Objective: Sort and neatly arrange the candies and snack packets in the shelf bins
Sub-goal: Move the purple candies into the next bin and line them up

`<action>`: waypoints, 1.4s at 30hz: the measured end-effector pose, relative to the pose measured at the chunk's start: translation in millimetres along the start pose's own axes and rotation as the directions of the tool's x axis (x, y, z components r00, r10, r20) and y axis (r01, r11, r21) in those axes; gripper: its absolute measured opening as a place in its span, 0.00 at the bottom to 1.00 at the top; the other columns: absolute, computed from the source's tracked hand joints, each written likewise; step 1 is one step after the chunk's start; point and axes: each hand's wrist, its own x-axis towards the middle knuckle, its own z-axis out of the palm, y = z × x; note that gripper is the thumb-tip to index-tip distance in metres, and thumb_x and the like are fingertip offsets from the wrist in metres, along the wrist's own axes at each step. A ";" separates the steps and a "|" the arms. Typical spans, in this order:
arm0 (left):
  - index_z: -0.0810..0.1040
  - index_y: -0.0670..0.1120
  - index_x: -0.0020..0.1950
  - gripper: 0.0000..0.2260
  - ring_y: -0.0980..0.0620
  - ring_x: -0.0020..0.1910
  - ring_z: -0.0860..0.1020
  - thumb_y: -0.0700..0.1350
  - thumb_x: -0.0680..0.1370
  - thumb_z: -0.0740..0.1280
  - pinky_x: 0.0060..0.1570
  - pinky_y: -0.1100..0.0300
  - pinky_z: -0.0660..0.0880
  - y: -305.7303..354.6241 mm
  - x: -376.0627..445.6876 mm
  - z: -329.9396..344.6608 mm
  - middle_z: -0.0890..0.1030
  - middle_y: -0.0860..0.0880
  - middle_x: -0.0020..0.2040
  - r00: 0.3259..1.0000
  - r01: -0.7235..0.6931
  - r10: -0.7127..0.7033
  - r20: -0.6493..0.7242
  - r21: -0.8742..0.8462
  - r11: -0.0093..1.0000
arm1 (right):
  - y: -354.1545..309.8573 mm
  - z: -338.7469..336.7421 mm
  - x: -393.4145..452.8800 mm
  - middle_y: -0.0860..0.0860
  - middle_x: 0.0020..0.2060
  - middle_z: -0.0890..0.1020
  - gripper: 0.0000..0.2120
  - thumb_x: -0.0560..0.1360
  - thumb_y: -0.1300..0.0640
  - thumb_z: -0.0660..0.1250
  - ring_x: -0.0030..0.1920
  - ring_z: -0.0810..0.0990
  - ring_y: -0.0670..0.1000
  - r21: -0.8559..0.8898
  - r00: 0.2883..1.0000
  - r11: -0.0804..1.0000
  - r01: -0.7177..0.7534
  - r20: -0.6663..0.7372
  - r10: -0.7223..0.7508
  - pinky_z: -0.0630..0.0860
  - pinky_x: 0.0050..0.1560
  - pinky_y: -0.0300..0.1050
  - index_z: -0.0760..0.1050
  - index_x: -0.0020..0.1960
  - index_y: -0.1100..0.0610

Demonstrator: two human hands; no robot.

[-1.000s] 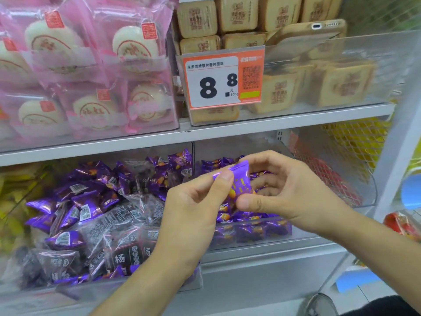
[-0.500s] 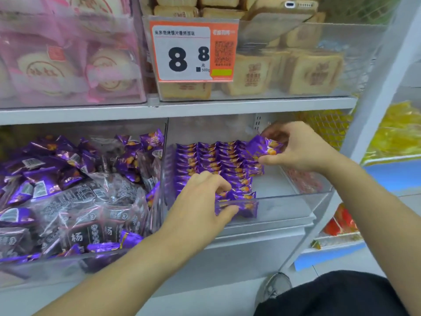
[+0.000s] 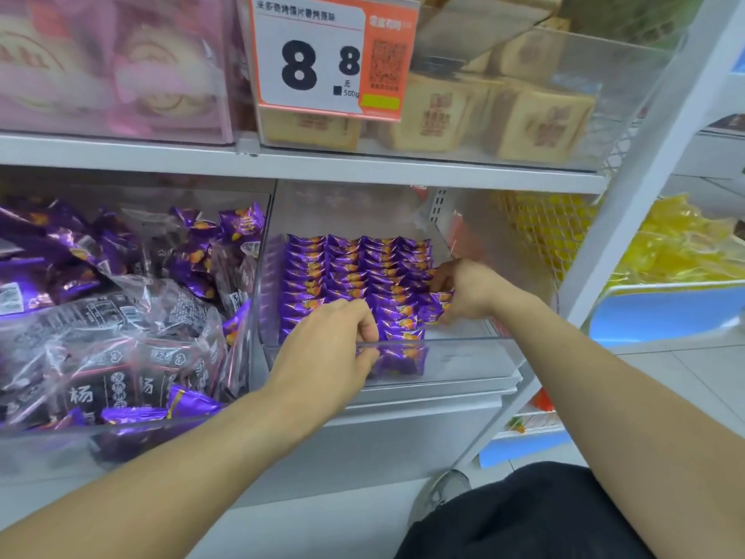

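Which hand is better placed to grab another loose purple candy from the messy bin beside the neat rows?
Probably the left hand: it is at the front of the neat rows, next to the messy bin. The right hand is at the rows' far side.

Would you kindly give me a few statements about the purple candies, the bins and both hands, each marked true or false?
1. The purple candies lie in neat rows in the clear bin. True.
2. The right hand is at the rows' right edge. True.
3. The left hand rests on the price tag. False: it is at the front of the rows, its thumb outside the bin's front wall.
4. The left bin holds only yellow packets. False: it holds loose purple candies and dark packets.
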 end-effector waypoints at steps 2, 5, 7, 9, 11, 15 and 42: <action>0.73 0.54 0.41 0.09 0.54 0.43 0.73 0.45 0.73 0.73 0.46 0.53 0.74 0.3 -0.4 0.0 0.75 0.57 0.41 1.000 0.001 -0.001 -0.004 0.007 1.000 | 0.2 1.9 2.9 0.52 0.52 0.83 0.24 0.62 0.60 0.81 0.50 0.81 0.52 0.015 1.000 1.000 -0.014 -0.001 0.015 0.77 0.48 0.43 0.81 0.57 0.58; 0.73 0.54 0.42 0.08 0.55 0.43 0.73 0.45 0.73 0.73 0.45 0.54 0.74 -0.2 -1.0 -0.4 0.75 0.57 0.41 1.000 0.002 -0.002 -0.002 0.010 1.000 | -0.6 3.9 4.7 0.53 0.52 0.84 0.23 0.63 0.61 0.80 0.50 0.81 0.52 0.032 0.999 0.999 -0.024 -0.028 0.025 0.78 0.49 0.44 0.82 0.58 0.59; 0.74 0.54 0.42 0.08 0.55 0.43 0.73 0.45 0.73 0.72 0.45 0.55 0.74 -0.2 -1.1 -0.9 0.74 0.58 0.41 1.000 0.004 -0.004 0.002 0.012 1.000 | -1.5 4.6 4.3 0.54 0.52 0.84 0.23 0.63 0.62 0.80 0.50 0.82 0.53 0.043 0.999 0.999 -0.029 -0.045 0.031 0.79 0.50 0.46 0.82 0.57 0.60; 0.74 0.54 0.43 0.08 0.55 0.43 0.73 0.46 0.73 0.72 0.45 0.55 0.74 -0.2 -0.8 -1.0 0.74 0.58 0.41 1.000 0.000 0.000 0.000 0.014 1.000 | -1.4 5.0 3.1 0.55 0.52 0.84 0.24 0.62 0.62 0.80 0.50 0.82 0.54 0.043 0.998 0.999 -0.034 -0.057 0.036 0.80 0.51 0.48 0.82 0.57 0.60; 0.74 0.54 0.43 0.07 0.56 0.43 0.73 0.46 0.74 0.72 0.45 0.55 0.74 0.1 -0.5 -1.3 0.74 0.58 0.41 1.000 0.000 0.000 0.002 0.019 1.000 | -0.7 5.3 1.8 0.54 0.52 0.84 0.25 0.62 0.61 0.80 0.50 0.82 0.53 0.060 0.996 0.997 -0.048 -0.068 0.052 0.81 0.51 0.49 0.81 0.58 0.60; 0.74 0.54 0.43 0.08 0.56 0.43 0.73 0.46 0.74 0.72 0.44 0.57 0.73 -0.2 -0.6 -1.4 0.74 0.58 0.41 1.000 0.005 -0.006 0.001 0.019 1.000 | 2.2 5.6 0.5 0.53 0.50 0.83 0.27 0.61 0.55 0.82 0.47 0.81 0.53 0.049 0.992 0.995 -0.089 -0.080 0.093 0.80 0.49 0.48 0.80 0.57 0.59; 0.73 0.55 0.42 0.08 0.58 0.42 0.73 0.47 0.73 0.73 0.40 0.60 0.68 -1.9 1.4 -0.1 0.74 0.59 0.40 1.000 0.002 -0.002 0.000 0.027 1.000 | 12.5 1.9 -8.2 0.52 0.46 0.84 0.22 0.59 0.53 0.84 0.47 0.83 0.52 0.242 0.975 0.959 -0.148 -0.124 0.182 0.81 0.48 0.47 0.82 0.50 0.56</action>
